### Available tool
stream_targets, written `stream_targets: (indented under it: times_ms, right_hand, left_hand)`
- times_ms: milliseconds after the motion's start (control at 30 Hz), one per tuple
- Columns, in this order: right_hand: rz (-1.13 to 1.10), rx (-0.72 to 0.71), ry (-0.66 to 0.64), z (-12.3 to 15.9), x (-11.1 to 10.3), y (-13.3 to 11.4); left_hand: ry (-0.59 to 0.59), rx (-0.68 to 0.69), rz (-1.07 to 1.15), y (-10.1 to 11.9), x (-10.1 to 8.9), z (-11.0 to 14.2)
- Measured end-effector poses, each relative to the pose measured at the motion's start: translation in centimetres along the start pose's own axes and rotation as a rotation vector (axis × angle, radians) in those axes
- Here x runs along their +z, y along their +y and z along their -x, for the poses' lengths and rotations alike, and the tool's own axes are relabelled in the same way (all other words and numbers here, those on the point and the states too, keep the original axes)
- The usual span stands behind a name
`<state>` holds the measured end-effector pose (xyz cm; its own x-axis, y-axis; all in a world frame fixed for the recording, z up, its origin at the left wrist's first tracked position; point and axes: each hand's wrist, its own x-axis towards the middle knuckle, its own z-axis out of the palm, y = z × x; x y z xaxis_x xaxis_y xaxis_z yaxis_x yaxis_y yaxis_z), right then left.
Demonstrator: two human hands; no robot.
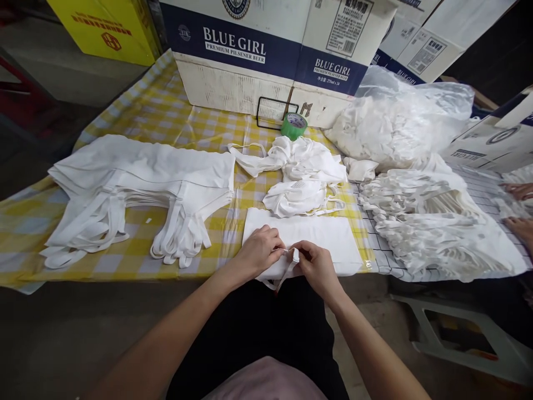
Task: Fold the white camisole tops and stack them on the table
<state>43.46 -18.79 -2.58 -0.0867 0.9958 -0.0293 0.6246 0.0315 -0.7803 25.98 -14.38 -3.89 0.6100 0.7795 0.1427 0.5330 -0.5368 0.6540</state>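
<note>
At the table's front edge, both my hands pinch a narrow white fabric strap (pixel 288 272). My left hand (pixel 261 251) is closed on it from the left, fingertips together. My right hand (pixel 315 265) grips a small folded white end of it between thumb and fingers. Beneath them lies a flat piece of white cloth (pixel 325 236), partly covered by my hands. Just beyond is a crumpled heap of white strapped garments (pixel 308 172). To the left, a neat stack of white garments (pixel 145 166) lies flat, its straps hanging toward me.
A yellow checked tablecloth (pixel 183 116) covers the table. Behind stand a Blue Girl carton (pixel 250 50) and a roll of green tape (pixel 293 126). On the right are a clear plastic bag (pixel 395 122), a large white garment pile (pixel 433 222) and another person's hands (pixel 520 228).
</note>
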Motion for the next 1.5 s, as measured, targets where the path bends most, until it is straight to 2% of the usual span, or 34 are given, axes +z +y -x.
stream_targets:
  times_ms: [267,600,933,1300,1500]
  right_hand:
    - [0.118,-0.064,0.033,0.0,0.2,-0.2]
    - [0.153,-0.134,0.070,0.0,0.3,-0.2]
    - [0.227,-0.270,0.148,0.3,2.2,-0.1]
    - [0.009,-0.198,0.227,0.5,2.5,-0.4]
    - [-0.019,-0.196,0.147,0.1,1.9,-0.8]
  left_hand:
    - [-0.008,-0.004,0.008,0.0,-0.2,-0.1]
    - [-0.019,-0.014,0.034,0.0,-0.3,-0.1]
    - [0.009,-0.009,-0.008,-0.1,0.3,-0.1]
    - [0.066,-0.053,-0.049,0.1,1.1,0.0]
    - [0.044,-0.045,-0.059,0.4,0.8,0.0]
